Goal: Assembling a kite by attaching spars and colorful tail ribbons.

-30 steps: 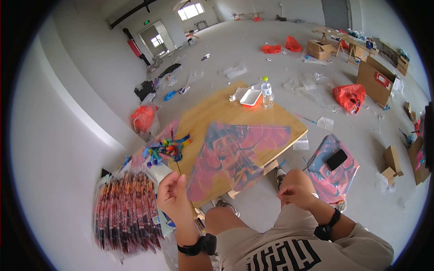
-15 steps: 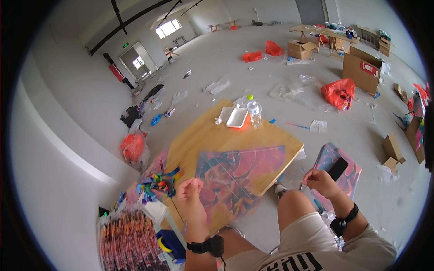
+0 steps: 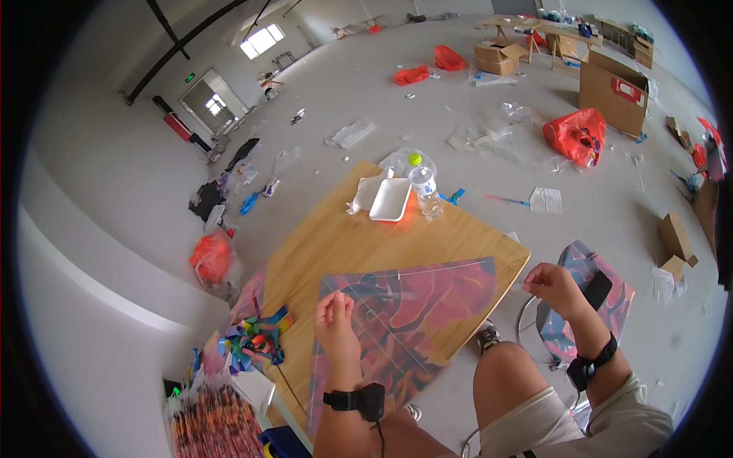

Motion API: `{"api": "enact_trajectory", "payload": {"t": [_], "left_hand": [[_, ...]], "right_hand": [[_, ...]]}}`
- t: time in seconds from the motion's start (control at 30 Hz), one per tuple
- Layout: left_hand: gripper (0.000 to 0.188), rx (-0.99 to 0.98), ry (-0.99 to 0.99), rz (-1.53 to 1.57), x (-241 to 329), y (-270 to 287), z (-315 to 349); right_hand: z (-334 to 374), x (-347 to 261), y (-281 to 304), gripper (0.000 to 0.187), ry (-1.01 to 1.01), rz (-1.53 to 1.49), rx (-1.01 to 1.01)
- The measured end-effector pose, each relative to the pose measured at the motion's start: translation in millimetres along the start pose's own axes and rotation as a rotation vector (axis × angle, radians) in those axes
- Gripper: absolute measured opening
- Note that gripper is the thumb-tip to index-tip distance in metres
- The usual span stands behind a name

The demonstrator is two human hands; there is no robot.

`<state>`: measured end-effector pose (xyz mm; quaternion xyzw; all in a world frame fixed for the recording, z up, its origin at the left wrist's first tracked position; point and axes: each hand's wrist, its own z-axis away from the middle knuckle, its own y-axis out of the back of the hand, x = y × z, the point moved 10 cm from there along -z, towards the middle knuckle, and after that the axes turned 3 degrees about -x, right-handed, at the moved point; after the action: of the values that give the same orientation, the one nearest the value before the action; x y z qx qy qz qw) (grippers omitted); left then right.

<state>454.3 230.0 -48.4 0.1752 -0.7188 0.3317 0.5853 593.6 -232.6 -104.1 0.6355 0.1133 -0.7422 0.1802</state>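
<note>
A thin, see-through printed sheet in pink, red and dark blue lies on the wooden table, with straight pale lines running across it. Above its left part is my left hand, fingers pinched together. My right hand hovers past the table's right edge, its thumb and fingers also closed. Whatever either hand holds, if anything, is too small to make out. Rainbow ribbons are bunched at the table's left side. Behind my right hand, a black phone-like slab rests on a stool covered in similar printed material.
At the table's far end stand a white tray and a water bottle. Striped printed bundles sit at lower left. Cardboard boxes, a red plastic bag and loose wrappings are scattered over the floor.
The view has shifted, so the table sits differently in it. Relative to the sheet, my left hand is further right; both hands stay pinched, with my right hand beside the table edge.
</note>
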Motion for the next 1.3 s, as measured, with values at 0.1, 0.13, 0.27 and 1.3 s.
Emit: {"api": "enact_trajectory", "payload": {"t": [0.1, 0.13, 0.27, 1.3], "left_hand": [[0.025, 0.076, 0.03, -0.045, -21, -2, -19], [0.026, 0.085, 0.035, -0.051, -27, -4, -26], [0.026, 0.135, 0.108, -0.113, -56, -3, -48], [0.024, 0.045, -0.058, -0.792, -174, 49, -158]], "right_hand": [[-22, 3, -1, 0.006, 0.067, 0.007, 0.004], [-29, -2, -4, 0.005, 0.135, 0.025, 0.011], [-56, 10, -4, 0.007, 0.03, -0.061, 0.016], [-147, 53, -36, 0.033, 0.105, 0.325, 0.221]]}}
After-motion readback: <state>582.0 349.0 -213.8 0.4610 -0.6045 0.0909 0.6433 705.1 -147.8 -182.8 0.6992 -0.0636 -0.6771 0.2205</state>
